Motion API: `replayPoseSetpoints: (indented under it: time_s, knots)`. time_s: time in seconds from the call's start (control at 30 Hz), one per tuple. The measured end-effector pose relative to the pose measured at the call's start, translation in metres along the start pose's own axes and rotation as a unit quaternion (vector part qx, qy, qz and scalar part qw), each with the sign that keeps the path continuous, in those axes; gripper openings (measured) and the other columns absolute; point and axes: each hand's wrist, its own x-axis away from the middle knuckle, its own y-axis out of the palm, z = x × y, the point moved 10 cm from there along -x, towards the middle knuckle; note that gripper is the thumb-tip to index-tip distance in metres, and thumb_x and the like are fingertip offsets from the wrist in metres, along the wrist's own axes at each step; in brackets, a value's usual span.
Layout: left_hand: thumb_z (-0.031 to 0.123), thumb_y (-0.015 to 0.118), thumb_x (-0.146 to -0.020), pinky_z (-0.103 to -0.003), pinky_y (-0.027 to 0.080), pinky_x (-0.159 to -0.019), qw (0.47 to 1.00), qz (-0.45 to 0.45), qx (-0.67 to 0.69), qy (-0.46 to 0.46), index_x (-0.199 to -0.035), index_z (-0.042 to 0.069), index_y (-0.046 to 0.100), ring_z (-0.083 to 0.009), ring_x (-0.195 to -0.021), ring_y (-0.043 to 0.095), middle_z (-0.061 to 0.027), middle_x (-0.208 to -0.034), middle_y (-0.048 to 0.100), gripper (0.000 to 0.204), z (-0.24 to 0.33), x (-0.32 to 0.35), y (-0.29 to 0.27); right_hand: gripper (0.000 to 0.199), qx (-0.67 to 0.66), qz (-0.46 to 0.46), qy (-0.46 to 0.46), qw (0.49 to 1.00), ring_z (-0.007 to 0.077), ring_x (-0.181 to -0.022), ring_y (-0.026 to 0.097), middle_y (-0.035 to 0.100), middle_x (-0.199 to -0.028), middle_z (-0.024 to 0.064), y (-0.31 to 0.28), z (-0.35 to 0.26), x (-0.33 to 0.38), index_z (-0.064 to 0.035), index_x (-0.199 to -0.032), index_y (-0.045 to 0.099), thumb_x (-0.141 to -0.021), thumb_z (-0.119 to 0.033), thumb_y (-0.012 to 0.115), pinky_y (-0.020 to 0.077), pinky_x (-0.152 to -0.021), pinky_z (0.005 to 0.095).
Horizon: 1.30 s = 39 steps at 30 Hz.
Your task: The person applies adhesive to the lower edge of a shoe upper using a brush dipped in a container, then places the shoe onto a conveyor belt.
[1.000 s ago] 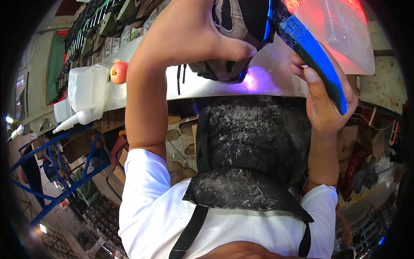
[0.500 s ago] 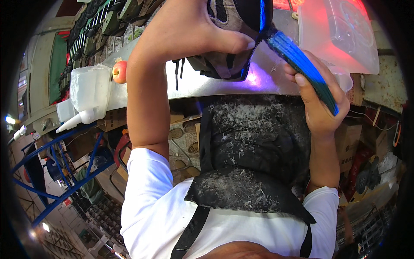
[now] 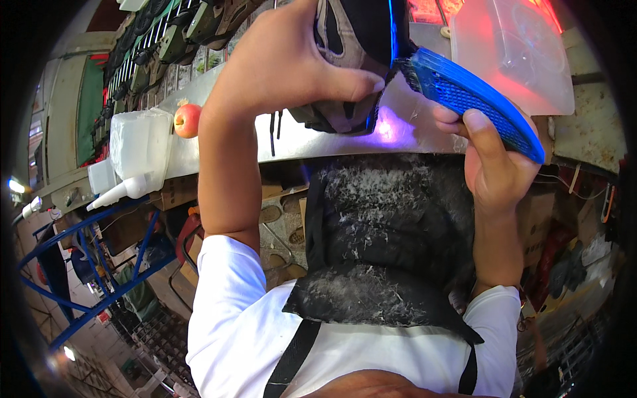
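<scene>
My left hand (image 3: 298, 63) is closed round a grey and black shoe (image 3: 338, 109) at the top of the view, thumb laid along its side. Dark laces hang below the shoe, and its upper end runs out of the picture. In my right hand (image 3: 494, 159) is a blue brush (image 3: 474, 99), its textured back turned up and its handle slanting down to the right. The brush's dark bristle tips meet the edge of the shoe, beside my left thumb. A purple light spot shines on the metal table (image 3: 298, 136) under the shoe.
A red apple (image 3: 188, 121) and a translucent plastic container (image 3: 139, 142) with a white nozzle sit on the left. More shoes (image 3: 209, 26) stand on a rack at the upper left. A large translucent tub (image 3: 511, 60) is at the upper right. My black apron (image 3: 391, 212) carries pale scraps.
The brush has rolled in my right hand, so its textured back now shows, and it lies flatter. The shoe has shifted slightly left and downward with my left hand.
</scene>
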Motion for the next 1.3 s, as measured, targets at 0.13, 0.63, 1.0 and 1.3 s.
replayPoseSetpoints:
  time_s: [0.13,0.63,1.0,1.3]
  knots:
    - [0.039,0.086,-0.054,-0.044,0.055,-0.077,0.963,0.126,-0.190,0.144,-0.121,0.001,0.057,-0.0426,-0.087,0.069,-0.0227,-0.092,0.070,0.083,-0.006,0.011,-0.002,0.027,-0.013,0.016,-0.002,1.000,0.0280,-0.082,0.073,0.071,-0.097,0.0226,-0.003,-0.021,-0.010,0.0145,-0.113,0.062,-0.093,-0.004,0.060,0.0625,-0.076,0.0372]
    - [0.048,0.086,-0.063,-0.044,0.057,-0.071,0.917,0.149,-0.305,0.207,-0.138,-0.007,0.041,-0.0385,-0.084,0.070,-0.0214,-0.106,0.067,0.103,0.050,0.042,0.046,0.049,0.435,-0.214,-0.007,0.875,0.0150,-0.076,0.059,0.066,-0.097,0.0143,-0.010,-0.151,-0.082,0.0113,-0.131,0.054,-0.097,-0.023,0.060,0.0464,-0.067,0.0270]
    - [0.035,0.087,-0.054,-0.044,0.056,-0.081,0.930,0.114,-0.321,0.141,-0.147,0.008,0.042,-0.0386,-0.093,0.069,-0.0198,-0.114,0.067,0.107,0.047,0.032,0.056,0.046,0.499,-0.265,0.011,0.825,0.0157,-0.079,0.060,0.066,-0.097,0.0143,-0.014,-0.142,-0.079,0.0106,-0.131,0.054,-0.096,-0.020,0.060,0.0481,-0.071,0.0280]
    - [0.039,0.085,-0.054,-0.045,0.057,-0.080,0.923,0.124,-0.332,0.152,-0.148,0.010,0.043,-0.0397,-0.090,0.069,-0.0209,-0.111,0.068,0.107,0.050,0.032,0.055,0.044,0.514,-0.286,0.017,0.809,0.0163,-0.082,0.061,0.066,-0.098,0.0144,-0.015,-0.135,-0.080,0.0099,-0.131,0.055,-0.096,-0.017,0.060,0.0494,-0.074,0.0289]
